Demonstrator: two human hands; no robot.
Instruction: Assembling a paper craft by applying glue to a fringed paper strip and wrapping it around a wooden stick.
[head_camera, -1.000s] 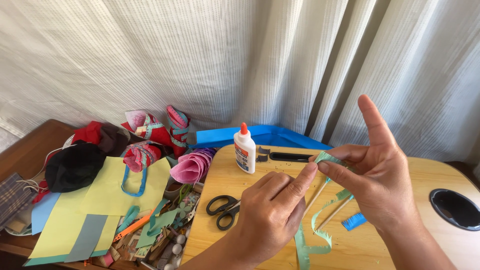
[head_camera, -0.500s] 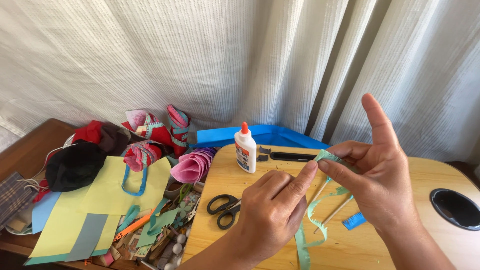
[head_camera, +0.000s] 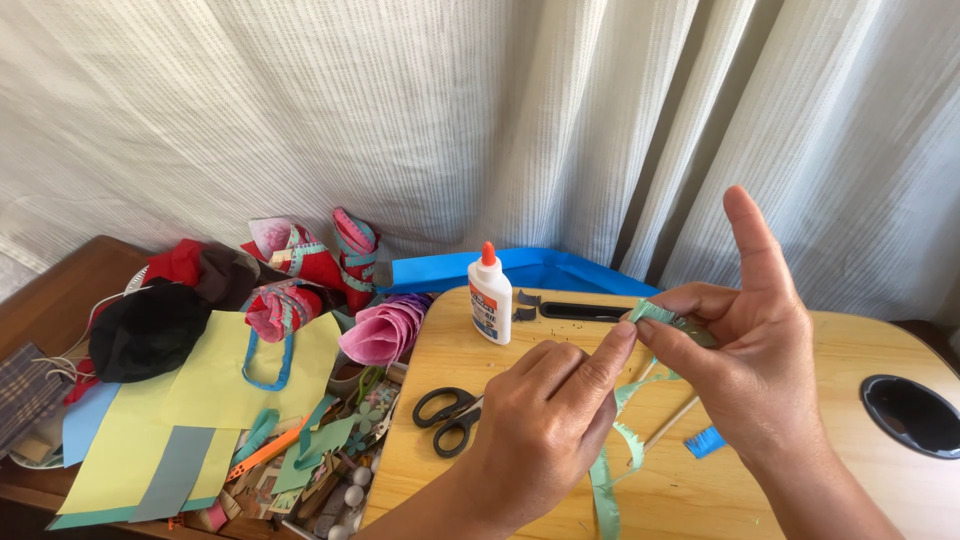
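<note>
Both hands, left (head_camera: 545, 430) and right (head_camera: 750, 360), pinch-grip green paper strip (head_camera: 655, 312); white glue bottle (head_camera: 490, 295), orange cap, behind

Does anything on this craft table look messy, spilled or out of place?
Nothing is spilled or damaged. The glue bottle stands upright and capped, and the scissors lie flat on the wooden lap desk. Only the heap of paper scraps left of it looks untidy.
</note>
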